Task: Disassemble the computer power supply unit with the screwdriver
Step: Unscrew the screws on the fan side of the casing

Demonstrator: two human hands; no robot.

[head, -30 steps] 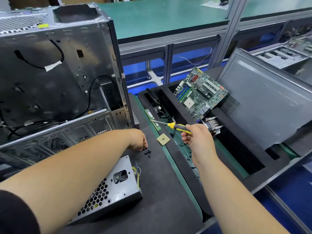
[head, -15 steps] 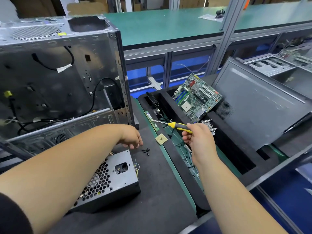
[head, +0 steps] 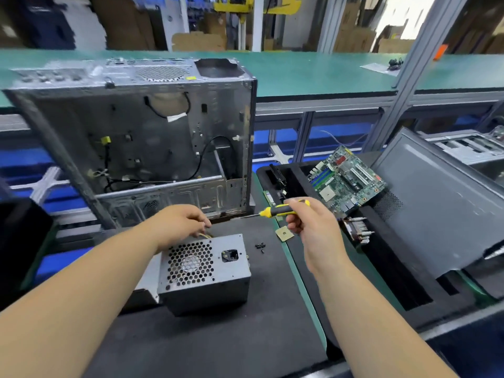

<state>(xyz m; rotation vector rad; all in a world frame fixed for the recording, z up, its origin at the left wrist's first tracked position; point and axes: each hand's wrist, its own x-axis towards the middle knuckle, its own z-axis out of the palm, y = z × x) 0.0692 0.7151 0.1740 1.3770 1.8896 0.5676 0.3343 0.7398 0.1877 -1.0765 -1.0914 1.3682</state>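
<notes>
Pretty sure I'm looking at an electronics teardown workshop here: long green-topped bench (head: 313, 75) rows on aluminium framing, a gutted PC case (head: 152, 137), a loose motherboard (head: 346, 178) in a black foam tray (head: 387, 271), cardboard boxes (head: 351, 39) stacked behind.

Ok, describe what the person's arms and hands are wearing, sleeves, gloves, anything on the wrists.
Both forearms are bare. The left hand and right hand wear no gloves, and no watch, band or ring shows. A dark sleeve edge shows only at the lower left corner, high on the left arm.
</notes>
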